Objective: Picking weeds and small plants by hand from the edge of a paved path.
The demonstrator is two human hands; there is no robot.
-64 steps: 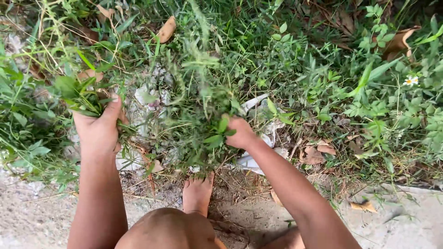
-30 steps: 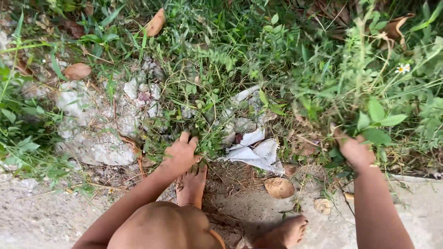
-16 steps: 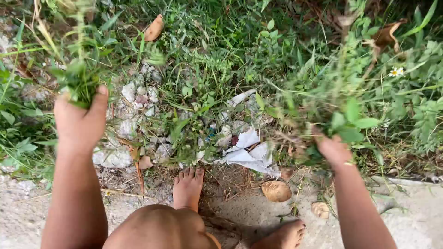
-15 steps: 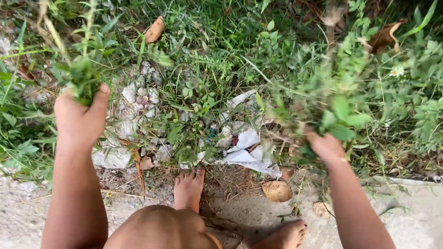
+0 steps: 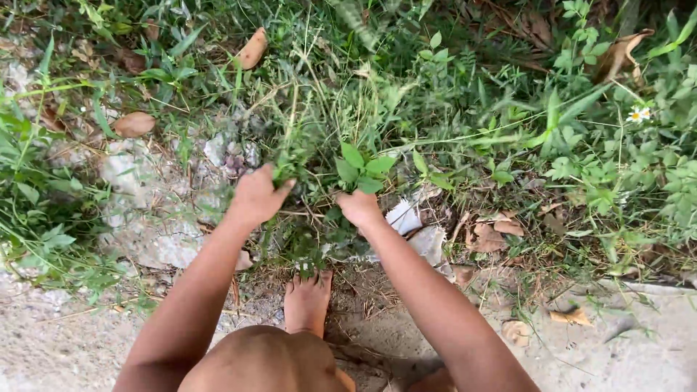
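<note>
Light: soft, even daylight | shadows: faint | blur: motion-smeared weeds at top centre

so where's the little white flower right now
In the head view, the white flower sits at the far upper right among green weeds, just below a curled dry leaf.

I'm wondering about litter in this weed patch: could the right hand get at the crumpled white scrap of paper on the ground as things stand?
Probably yes. The crumpled white scrap of paper lies just beside the right hand, only thin stems over it. But that hand is closed on a clump of green weeds.
</note>
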